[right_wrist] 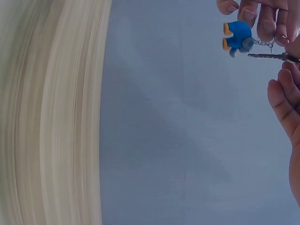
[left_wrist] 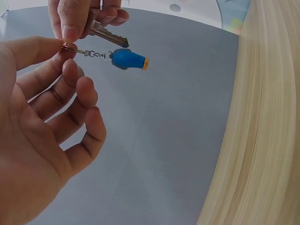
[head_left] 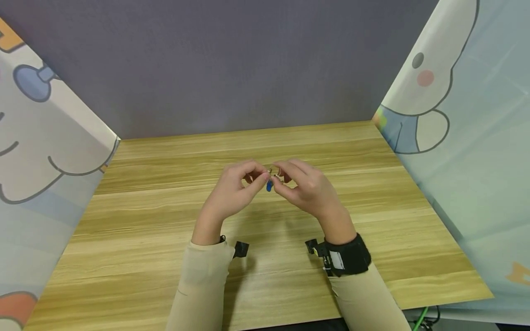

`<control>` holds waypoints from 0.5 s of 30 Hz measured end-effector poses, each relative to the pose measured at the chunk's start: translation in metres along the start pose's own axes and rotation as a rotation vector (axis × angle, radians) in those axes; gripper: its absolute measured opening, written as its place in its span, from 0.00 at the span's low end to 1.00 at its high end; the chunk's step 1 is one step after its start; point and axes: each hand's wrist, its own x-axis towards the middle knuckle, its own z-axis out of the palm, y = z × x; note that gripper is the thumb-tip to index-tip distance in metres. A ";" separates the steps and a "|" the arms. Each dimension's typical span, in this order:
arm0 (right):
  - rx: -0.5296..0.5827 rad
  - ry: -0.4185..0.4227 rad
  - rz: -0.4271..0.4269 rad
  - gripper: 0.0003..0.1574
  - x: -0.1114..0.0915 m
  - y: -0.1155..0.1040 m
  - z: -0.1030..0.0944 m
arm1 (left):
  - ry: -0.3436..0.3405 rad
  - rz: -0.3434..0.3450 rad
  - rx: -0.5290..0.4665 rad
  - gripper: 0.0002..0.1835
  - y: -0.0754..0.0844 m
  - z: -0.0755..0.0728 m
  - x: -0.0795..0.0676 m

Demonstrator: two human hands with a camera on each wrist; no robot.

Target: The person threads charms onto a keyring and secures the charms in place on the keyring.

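Note:
Both hands meet above the middle of the table. My left hand [head_left: 239, 186] pinches a metal split ring [left_wrist: 70, 47] between thumb and forefinger, its other fingers loosely bent. From the ring a short chain [left_wrist: 93, 54] leads to a small blue figure [left_wrist: 127, 59] with orange feet, which hangs below the fingers in the head view. My right hand [head_left: 305, 186] pinches a metal key [left_wrist: 110, 34] right beside the ring. In the right wrist view the key's toothed blade [right_wrist: 267, 56] points away from the fingers. Fingertips hide whether the key is threaded on the ring.
A wood-grain table [head_left: 145, 230] lies beneath the hands, with a grey panel [head_left: 248, 69] along its back. Cartoon-printed sheets [head_left: 476, 161] flank it on the left and right. A green cable [head_left: 420, 318] shows past the front right edge.

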 end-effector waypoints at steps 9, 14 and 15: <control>-0.007 -0.006 -0.049 0.13 0.002 -0.004 0.001 | 0.016 -0.070 -0.028 0.08 0.001 0.001 0.001; 0.004 -0.011 -0.058 0.11 0.003 -0.006 0.002 | 0.027 -0.065 -0.030 0.07 0.000 0.001 0.001; 0.001 -0.011 -0.061 0.12 0.003 -0.006 0.002 | 0.029 -0.063 -0.032 0.07 0.000 0.001 0.000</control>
